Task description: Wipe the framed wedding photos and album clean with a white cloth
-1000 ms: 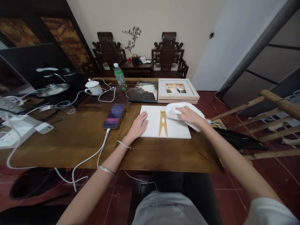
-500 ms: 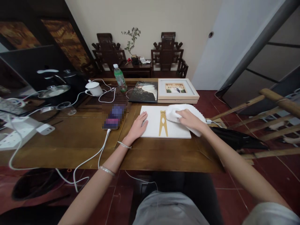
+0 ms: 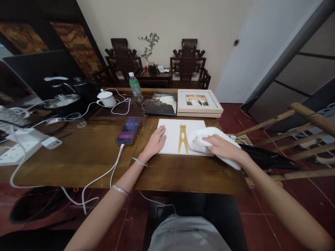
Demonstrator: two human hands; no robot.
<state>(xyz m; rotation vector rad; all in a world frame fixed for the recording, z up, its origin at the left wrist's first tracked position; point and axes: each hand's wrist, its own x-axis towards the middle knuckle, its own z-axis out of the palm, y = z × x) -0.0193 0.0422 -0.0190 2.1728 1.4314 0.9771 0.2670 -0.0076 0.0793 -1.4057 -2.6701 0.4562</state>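
Observation:
A white canvas panel (image 3: 172, 134) with a tan cat figure (image 3: 183, 137) lies flat on the wooden table (image 3: 86, 153). My left hand (image 3: 155, 141) rests open on the panel's left edge, fingers flat. My right hand (image 3: 221, 147) presses a white cloth (image 3: 201, 139) onto the panel's near right corner, fingers closed over it.
Behind the panel lie a white framed photo (image 3: 199, 101) and a dark picture (image 3: 162, 103). A phone (image 3: 128, 130) with a white cable, a white teapot (image 3: 106, 98), a green bottle (image 3: 135, 87) and a power strip (image 3: 23, 144) sit to the left. A bamboo chair (image 3: 303, 139) stands right.
My right hand has drawn the cloth from the panel's far right corner down toward its near right corner. The left hand has stayed put.

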